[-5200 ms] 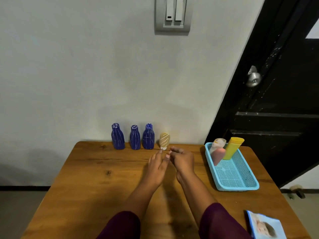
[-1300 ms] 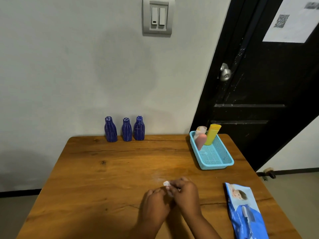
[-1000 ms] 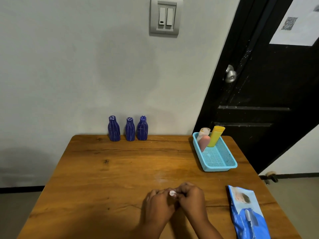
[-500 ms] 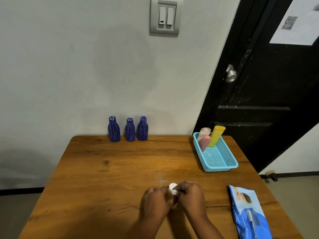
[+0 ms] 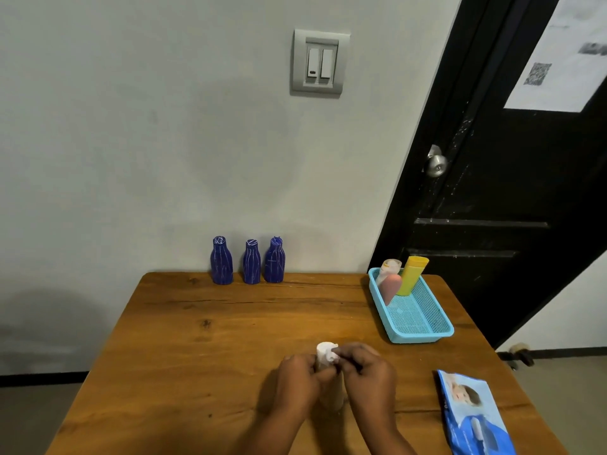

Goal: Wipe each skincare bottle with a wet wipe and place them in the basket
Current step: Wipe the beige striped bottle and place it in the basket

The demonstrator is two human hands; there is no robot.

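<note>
Bottle half hidden by left hand, right hand; basket, wipes pack rightward.

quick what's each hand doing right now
Left hand: fingers curled round the small beige bottle.
Right hand: pinching a white wet wipe at the bottle's top.

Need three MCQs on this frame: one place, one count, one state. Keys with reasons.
1. Where does the basket sit? A. table's right side B. table's left edge C. floor
2. How many blue bottles stand by the wall? A. two B. three C. five
3. The small bottle is: A. in the basket B. lying alone C. gripped by left hand and right hand
1 A: it sits rightward, near the door. 2 B: three stand in a row. 3 C: fingers of both curl round it.
</note>
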